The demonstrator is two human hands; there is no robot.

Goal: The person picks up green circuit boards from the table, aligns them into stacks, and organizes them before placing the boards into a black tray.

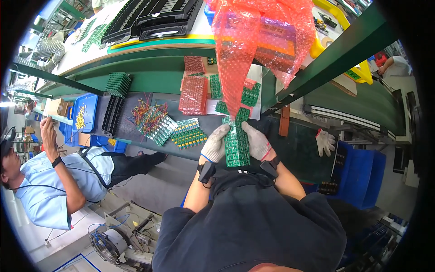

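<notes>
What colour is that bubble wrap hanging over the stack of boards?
Pinkish red and see-through bubble wrap, over the green boards; head view.

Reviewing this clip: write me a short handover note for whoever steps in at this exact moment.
Left hand, gloved, grips the left edge of a stack of green circuit boards. Right hand, gloved, grips its right edge.
The stack's top sits at the mouth of a red bubble-wrap bag hanging above the bench.
More green boards lie loose to the left; wrapped red packs lie behind them.
Done: some packs already wrapped. Left: the held stack is only partly in the bag; loose boards remain.
</notes>
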